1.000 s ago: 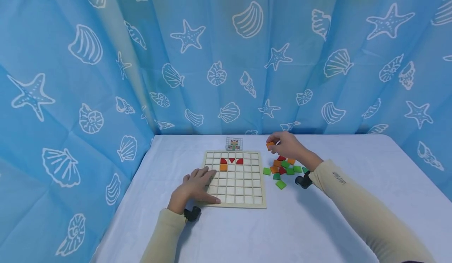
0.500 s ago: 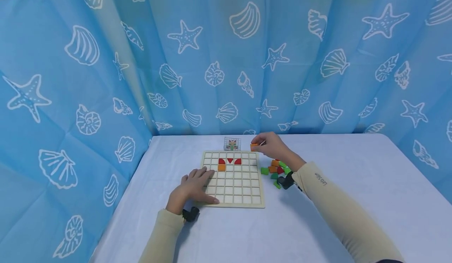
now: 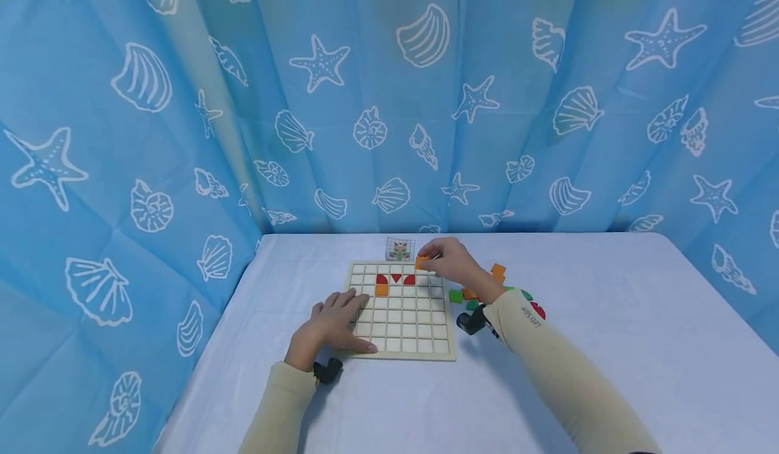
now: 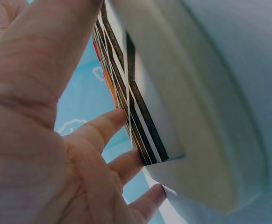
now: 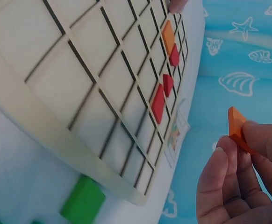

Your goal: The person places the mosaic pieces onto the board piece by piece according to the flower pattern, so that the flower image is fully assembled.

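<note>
A wooden grid board (image 3: pixel 416 335) lies on the white table. Near its top sit red tiles, two of them curved-edged (image 3: pixel 410 280) and one a triangle (image 3: pixel 396 278), plus an orange square tile (image 3: pixel 381 290) below the left one. My left hand (image 3: pixel 331 322) rests with spread fingers on the board's left side, thumb at the lower edge. Above the board's upper right, my right hand (image 3: pixel 450 261) pinches another orange tile (image 5: pixel 236 126) between thumb and fingers, apart from the board in the right wrist view.
A small pattern card (image 3: pixel 399 248) lies behind the board. Loose orange, green and red tiles, among them a green one (image 5: pixel 83 200), are scattered to the right, partly hidden by the right forearm. A blue shell-print curtain (image 3: pixel 389 102) hangs behind the table (image 3: pixel 578 264).
My right hand has carried the orange tile leftward from over the tile pile to above the board's upper right. The left hand has stayed in place on the board.
</note>
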`<move>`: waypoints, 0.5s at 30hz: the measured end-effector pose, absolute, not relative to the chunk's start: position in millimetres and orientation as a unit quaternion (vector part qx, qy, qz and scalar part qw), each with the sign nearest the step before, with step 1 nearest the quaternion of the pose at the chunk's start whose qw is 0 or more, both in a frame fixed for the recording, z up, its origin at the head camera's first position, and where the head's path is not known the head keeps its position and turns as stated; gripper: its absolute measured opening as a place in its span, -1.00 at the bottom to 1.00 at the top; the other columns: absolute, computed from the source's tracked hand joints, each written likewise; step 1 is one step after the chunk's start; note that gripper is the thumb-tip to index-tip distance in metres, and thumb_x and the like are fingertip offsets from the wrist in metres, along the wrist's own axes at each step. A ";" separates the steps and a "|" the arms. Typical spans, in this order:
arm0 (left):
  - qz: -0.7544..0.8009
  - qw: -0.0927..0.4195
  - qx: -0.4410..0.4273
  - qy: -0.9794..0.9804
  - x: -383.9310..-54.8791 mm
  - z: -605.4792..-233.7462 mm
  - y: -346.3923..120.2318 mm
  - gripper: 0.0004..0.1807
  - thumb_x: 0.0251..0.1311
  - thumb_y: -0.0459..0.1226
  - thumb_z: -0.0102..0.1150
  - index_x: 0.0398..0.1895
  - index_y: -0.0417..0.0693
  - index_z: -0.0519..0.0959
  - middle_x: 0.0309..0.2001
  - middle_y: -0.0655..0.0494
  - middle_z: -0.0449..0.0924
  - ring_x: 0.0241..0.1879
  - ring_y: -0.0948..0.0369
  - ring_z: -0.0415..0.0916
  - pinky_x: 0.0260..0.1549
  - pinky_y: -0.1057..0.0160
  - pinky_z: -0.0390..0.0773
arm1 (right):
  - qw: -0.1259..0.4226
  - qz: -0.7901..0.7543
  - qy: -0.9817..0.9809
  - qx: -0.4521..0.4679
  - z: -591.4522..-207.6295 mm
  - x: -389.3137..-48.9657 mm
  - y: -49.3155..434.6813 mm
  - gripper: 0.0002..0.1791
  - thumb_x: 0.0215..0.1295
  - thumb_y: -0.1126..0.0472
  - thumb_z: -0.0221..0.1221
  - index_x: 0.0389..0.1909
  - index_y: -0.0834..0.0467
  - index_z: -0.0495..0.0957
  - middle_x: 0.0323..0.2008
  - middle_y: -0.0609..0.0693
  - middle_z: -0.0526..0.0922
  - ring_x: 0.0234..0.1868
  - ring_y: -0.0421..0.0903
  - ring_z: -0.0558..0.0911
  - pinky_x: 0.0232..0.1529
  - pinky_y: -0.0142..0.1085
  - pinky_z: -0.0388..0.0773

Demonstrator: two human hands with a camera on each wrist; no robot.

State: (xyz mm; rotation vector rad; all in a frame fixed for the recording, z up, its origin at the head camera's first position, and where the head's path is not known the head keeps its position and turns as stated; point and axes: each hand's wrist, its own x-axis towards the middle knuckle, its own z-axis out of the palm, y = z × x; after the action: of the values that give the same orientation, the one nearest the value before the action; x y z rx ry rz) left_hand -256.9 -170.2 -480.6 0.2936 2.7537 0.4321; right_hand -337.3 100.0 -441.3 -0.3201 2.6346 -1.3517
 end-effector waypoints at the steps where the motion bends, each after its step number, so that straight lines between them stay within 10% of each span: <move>1: 0.152 0.169 0.103 0.968 -256.8 -479.8 -170.4 0.18 -0.21 0.29 0.47 0.53 0.25 0.13 0.58 0.02 -0.02 0.55 -0.09 -0.12 0.44 -0.33 -0.09 | 0.084 -0.453 0.881 -0.106 -442.5 -337.2 98.4 -0.75 0.31 0.19 0.26 -0.03 0.16 0.65 -0.17 0.07 0.64 -0.22 -0.04 0.62 -0.21 -0.20 0.68; 15: 0.155 0.172 0.102 0.968 -257.3 -479.0 -169.5 0.19 -0.23 0.32 0.47 0.53 0.25 0.15 0.57 0.01 0.00 0.55 -0.10 -0.11 0.43 -0.35 -0.08 | 0.071 -0.453 0.879 -0.131 -455.1 -334.2 79.5 -0.79 0.30 0.24 0.27 -0.06 0.15 0.68 -0.21 0.05 0.66 -0.22 -0.06 0.62 -0.27 -0.27 0.61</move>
State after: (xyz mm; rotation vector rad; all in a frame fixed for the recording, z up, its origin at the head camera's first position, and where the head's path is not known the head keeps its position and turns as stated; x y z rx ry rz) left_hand -257.3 -169.5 -479.0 0.2895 2.7461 0.4390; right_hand -334.2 79.5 -455.1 -0.3939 2.6419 -1.3625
